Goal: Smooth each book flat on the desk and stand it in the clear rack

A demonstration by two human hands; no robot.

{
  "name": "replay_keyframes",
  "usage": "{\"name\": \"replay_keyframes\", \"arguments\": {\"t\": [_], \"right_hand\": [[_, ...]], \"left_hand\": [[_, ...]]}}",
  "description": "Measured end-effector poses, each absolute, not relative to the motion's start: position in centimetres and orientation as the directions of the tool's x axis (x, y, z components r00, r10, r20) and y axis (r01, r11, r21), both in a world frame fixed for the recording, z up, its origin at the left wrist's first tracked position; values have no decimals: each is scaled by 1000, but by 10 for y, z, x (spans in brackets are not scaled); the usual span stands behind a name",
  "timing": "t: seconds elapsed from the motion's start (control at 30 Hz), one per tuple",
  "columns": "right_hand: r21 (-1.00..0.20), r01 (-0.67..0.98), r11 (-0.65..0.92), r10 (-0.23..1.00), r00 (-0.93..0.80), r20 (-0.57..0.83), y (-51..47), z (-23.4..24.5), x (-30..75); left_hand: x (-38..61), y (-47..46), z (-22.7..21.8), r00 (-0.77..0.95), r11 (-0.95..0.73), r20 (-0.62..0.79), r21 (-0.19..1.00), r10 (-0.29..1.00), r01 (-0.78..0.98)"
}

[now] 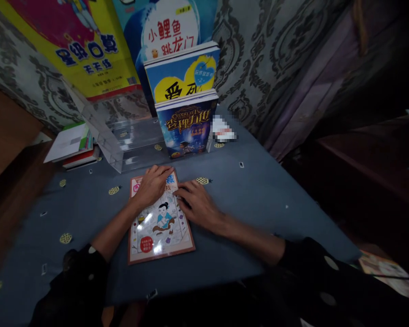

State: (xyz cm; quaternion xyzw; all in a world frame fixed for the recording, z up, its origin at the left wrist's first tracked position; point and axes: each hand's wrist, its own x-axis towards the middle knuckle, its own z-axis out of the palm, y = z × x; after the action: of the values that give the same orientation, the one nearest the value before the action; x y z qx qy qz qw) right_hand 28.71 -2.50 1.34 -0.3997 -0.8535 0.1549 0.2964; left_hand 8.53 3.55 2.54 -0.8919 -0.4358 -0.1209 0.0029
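The book [164, 222] lies beneath the left grip [152, 185], long axis fore-and-aft; the right grip [201, 206] overlaps its right edge. Both are unclenched.

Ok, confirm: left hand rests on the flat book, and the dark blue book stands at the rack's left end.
Wrong end: the head view shows the dark blue book at the right end of the rack. The left hand rests on the flat book.
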Motion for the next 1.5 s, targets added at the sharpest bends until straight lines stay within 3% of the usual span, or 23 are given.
{"name": "replay_keyframes", "arguments": {"t": [0.33, 0.63, 1.07, 1.5], "right_hand": [[-641, 499, 583, 811, -411, 418, -12, 2, 288], [-744, 471, 474, 880, -284, 381, -4, 1, 287], [-727, 524, 443, 896, -285, 341, -8, 10, 284], [-669, 562, 487, 874, -319, 368, -10, 15, 278]], "left_hand": [[82, 35, 21, 605, -651, 293, 92, 741, 753], [82, 3, 22, 719, -805, 384, 136, 580, 577], [85, -108, 36, 887, -921, 282, 253, 365, 298], [86, -120, 29, 853, -927, 366, 200, 372, 318]]}}
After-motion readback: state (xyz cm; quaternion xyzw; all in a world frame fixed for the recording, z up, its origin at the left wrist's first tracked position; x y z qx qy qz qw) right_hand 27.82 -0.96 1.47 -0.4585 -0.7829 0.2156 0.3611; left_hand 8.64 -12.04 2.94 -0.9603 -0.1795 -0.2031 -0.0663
